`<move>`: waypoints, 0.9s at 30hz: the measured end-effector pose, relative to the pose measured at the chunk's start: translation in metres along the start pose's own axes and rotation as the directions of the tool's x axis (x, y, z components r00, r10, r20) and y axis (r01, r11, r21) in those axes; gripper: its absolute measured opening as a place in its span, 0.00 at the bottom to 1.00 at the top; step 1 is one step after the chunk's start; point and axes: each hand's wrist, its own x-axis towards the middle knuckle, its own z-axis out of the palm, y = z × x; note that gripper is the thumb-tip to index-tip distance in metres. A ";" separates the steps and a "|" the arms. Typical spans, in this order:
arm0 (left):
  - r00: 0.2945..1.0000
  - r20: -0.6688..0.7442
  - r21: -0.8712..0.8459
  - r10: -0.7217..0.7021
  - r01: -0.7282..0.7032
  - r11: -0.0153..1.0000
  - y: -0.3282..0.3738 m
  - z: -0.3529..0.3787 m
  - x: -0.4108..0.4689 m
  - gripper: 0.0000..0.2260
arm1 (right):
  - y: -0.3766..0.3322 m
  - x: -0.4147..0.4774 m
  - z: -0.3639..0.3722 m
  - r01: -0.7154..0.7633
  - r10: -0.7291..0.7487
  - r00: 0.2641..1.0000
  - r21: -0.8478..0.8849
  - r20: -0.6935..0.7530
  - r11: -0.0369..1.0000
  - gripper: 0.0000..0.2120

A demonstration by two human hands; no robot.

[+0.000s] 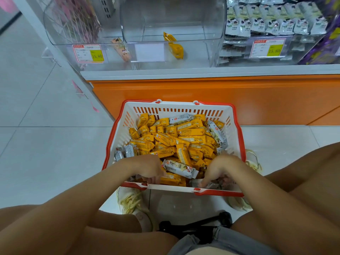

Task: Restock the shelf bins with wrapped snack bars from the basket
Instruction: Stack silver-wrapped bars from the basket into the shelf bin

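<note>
Filling the white, red-rimmed basket (233, 126) in the lower middle of the frame is a heap of yellow-wrapped snack bars (184, 142), with a few white and silver-wrapped ones mixed in. One white-wrapped bar (179, 168) lies on top near the basket's near edge, between the two hands. The left hand (149, 168) reaches down into the heap with its fingers curled under, touching the left end of that white bar; whether it grips anything cannot be told. The right hand (219, 170) is also curled, its fingertips down on a pale wrapper by the near rim, and whether it pinches it cannot be told.

The basket stands on the pale tiled floor (46, 144) against the shelf's orange base (220, 92). Above, clear shelf bins sit in a row. The middle bin (173, 19), top centre, holds two yellow bars (175, 48). The left bin (60, 34) holds one orange-pink bar (121, 49) and carries a price tag (89, 53). The right bin (303, 50), upper right, is stocked with white packets (266, 21). Bare knees frame the bottom corners, and a pale-laced shoe (132, 201) shows below the basket.
</note>
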 end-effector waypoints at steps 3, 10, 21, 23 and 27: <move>1.000 -0.010 0.022 -0.009 0.009 1.000 0.001 -0.001 -0.001 0.20 | 0.008 0.001 -0.004 0.004 -0.005 1.000 0.079 0.021 0.997 0.44; 0.999 0.009 -0.405 0.035 -0.028 0.914 0.017 0.003 -0.006 0.20 | 0.016 -0.045 -0.029 0.195 -0.188 0.979 0.082 -0.079 0.977 0.27; 0.937 -0.349 -0.937 0.029 -0.349 0.009 0.070 -0.035 -0.045 0.14 | -0.024 -0.117 -0.027 0.448 -0.368 0.501 -0.129 -0.783 0.885 0.31; 0.913 -0.400 -0.916 0.085 -0.397 -0.054 0.072 -0.042 -0.052 0.16 | -0.021 -0.123 -0.031 0.496 -0.386 0.450 -0.134 -0.806 0.858 0.29; 0.890 -0.429 -0.903 0.155 -0.416 -0.111 0.068 -0.054 -0.057 0.20 | -0.013 -0.123 -0.037 0.587 -0.394 0.289 -0.164 -0.872 0.793 0.15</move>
